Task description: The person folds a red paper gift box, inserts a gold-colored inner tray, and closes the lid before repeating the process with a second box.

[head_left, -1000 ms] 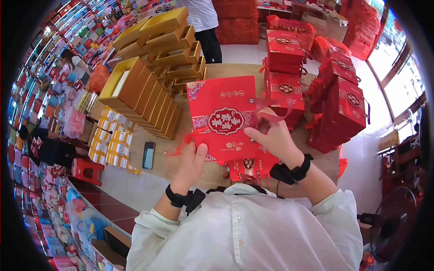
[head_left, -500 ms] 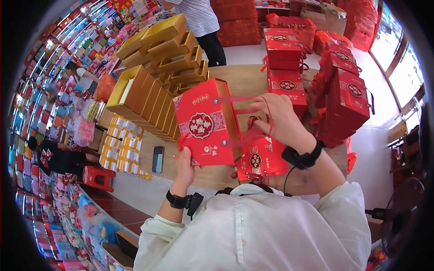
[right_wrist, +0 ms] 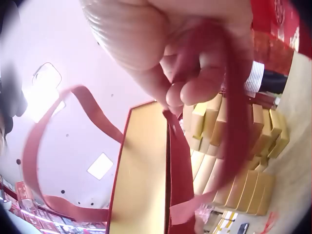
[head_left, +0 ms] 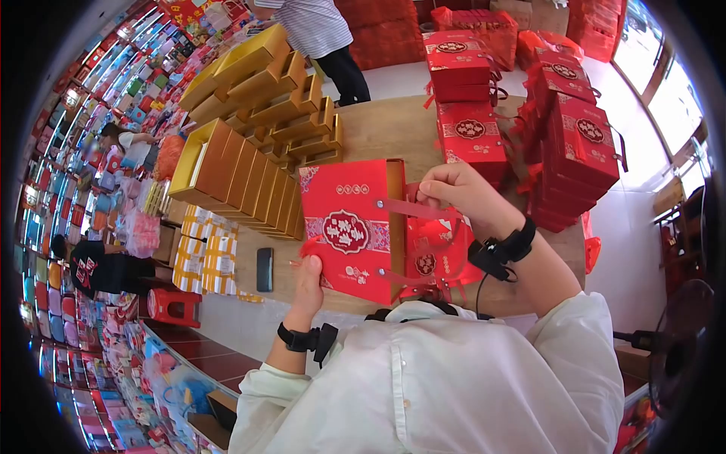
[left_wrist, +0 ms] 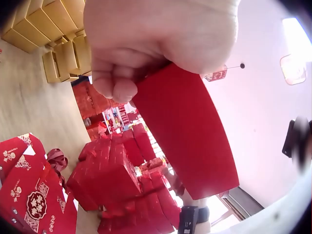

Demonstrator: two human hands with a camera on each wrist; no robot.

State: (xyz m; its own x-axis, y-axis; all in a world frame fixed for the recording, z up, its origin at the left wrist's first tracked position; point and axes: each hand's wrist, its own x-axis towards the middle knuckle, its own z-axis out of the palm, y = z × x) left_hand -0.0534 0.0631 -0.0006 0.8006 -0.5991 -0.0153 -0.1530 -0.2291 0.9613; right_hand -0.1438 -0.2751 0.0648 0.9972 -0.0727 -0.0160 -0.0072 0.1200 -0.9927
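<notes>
A red gift box (head_left: 333, 204) with a gold-printed label is held up over the table, its gold-lined open side turned right. My left hand (head_left: 307, 286) grips its left lower edge, thumb on the printed face. The left wrist view shows fingers curled round the plain red end (left_wrist: 185, 131). On the other side, my right hand (head_left: 469, 189) pinches a dark red ribbon handle (head_left: 412, 209), drawn out from the box. In the right wrist view that ribbon (right_wrist: 236, 122) loops past the fingers, and a second ribbon loop (right_wrist: 33, 146) stands out beyond the gold interior (right_wrist: 139, 170).
Gold box trays (head_left: 227, 170) stand stacked at the left, with more piled behind. Finished-looking red boxes (head_left: 470, 132) are stacked at the back right. Flat red boxes (head_left: 427, 263) lie under the right forearm. A phone (head_left: 265, 269) lies near yellow-and-white packs (head_left: 219, 261).
The box has turned from facing me squarely, so its gold-lined opening shows on the right. My right hand has drawn the ribbon handle rightward, and its spread fingers have closed to a pinch.
</notes>
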